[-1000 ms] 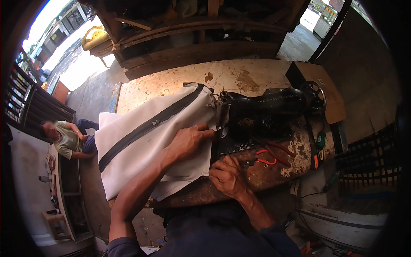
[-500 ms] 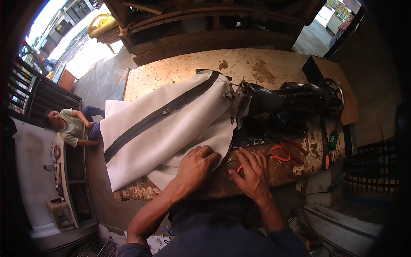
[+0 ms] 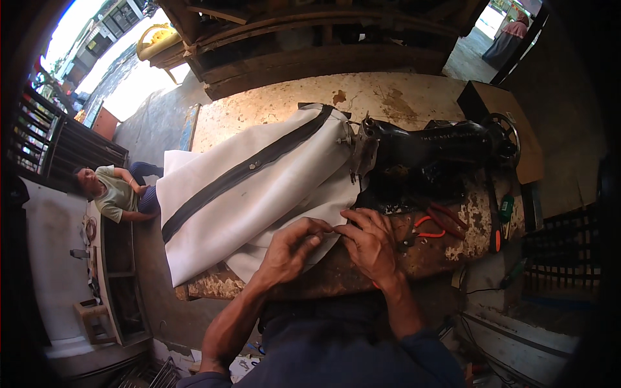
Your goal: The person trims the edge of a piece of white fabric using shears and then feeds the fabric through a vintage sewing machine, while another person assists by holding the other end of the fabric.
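Note:
A large white sheet of material with a dark zipper strip (image 3: 249,194) lies across the worn worktable, its upper end under the needle head of a black sewing machine (image 3: 433,139). At the lower edge of the sheet, my left hand (image 3: 297,249) is closed, thumb and forefinger pinching that edge. My right hand (image 3: 370,246) is beside it, its thumb and forefinger pinched at the same edge, fingertips almost touching the left ones. Red-handled pliers (image 3: 430,234) lie just right of my right hand. What exactly the fingertips grip is small and partly hidden.
A seated person (image 3: 123,194) is at the left. A green-handled tool (image 3: 505,208) lies at the table's right, by a cardboard box (image 3: 527,149). A wooden cabinet frame (image 3: 323,55) stands behind the table (image 3: 388,100). Another person (image 3: 504,42) is in the far doorway.
My left hand has come down from beside the needle to the sheet's lower edge. Both hands now meet at that edge. The view has shifted, and a person has appeared in the right doorway.

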### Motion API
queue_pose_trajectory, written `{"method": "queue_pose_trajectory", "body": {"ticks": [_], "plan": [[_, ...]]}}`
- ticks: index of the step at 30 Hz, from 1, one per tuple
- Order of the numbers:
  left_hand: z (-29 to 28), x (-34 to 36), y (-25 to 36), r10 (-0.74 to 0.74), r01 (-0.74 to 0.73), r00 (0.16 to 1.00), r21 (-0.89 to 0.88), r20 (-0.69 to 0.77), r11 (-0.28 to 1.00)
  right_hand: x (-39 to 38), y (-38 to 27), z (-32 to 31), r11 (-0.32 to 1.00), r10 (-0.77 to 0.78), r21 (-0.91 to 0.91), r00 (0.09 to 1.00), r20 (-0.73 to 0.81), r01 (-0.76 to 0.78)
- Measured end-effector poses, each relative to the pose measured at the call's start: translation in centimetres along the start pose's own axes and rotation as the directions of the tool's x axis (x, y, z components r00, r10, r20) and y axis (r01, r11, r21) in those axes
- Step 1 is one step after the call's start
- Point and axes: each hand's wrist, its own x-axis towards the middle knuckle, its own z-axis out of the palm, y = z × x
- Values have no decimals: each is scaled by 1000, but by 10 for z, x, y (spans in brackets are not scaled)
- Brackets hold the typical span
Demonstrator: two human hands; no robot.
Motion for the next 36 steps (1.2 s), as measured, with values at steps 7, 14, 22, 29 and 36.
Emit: {"method": "queue_pose_trajectory", "body": {"ticks": [7, 14, 22, 29, 36], "plan": [[-20, -48, 36, -223, 232, 965, -51, 138, 971, -2, 1, 3, 999, -28, 18, 999, -44, 29], [-98, -180, 97, -135, 358, 699, 180, -703, 916, -9, 14, -3, 996, -23, 84, 999, -44, 26], [19, -141, -27, 196, 355, 812, 733, -549, 580, 18, -32, -5, 936, -351, 87, 927, 133, 342], [-39, -78, -32, 247, 385, 567, 518, -786, 764, 52, -50, 0, 917, -314, 179, 923, -225, 356], [-106, -53, 49, 305, -174, 460, 252, -834, 952, 38, -57, 8, 927, -179, 262, 929, -323, 269]]}}
